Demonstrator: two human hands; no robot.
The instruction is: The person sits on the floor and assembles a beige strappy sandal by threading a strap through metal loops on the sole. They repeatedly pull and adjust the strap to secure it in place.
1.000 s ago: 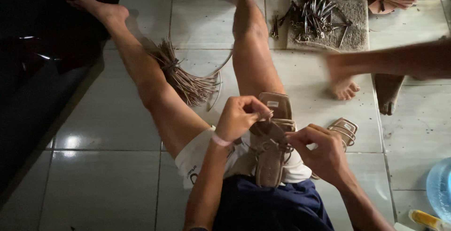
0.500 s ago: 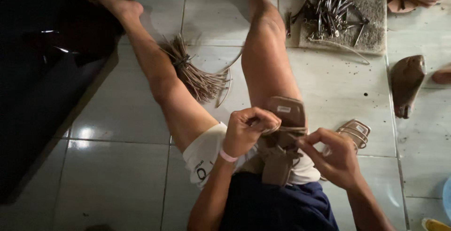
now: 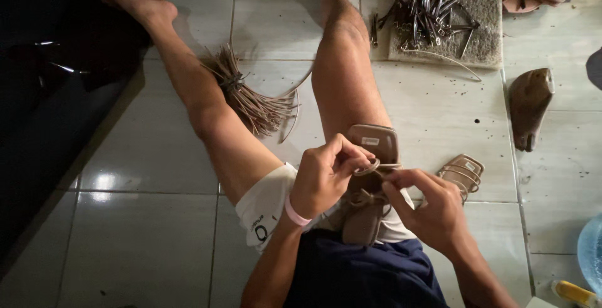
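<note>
Head view: left hand (image 3: 326, 179) and right hand (image 3: 433, 211) pinch a thin strap (image 3: 367, 169) over a tan sandal (image 3: 370, 182) on the lap; a second sandal (image 3: 462, 174) lies just beyond the right hand.

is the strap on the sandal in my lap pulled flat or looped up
Looped up: the left hand pinches a curled strap above the sandal; the right hand touches it.

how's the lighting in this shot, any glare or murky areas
Head view: dim, light falling mostly on the tiled floor; small glare spots shine on the tiles at lower left; the far left edge is nearly black, detail lost. The left hand, right hand and tan sandal are shadowed but fairly sharp.
</note>
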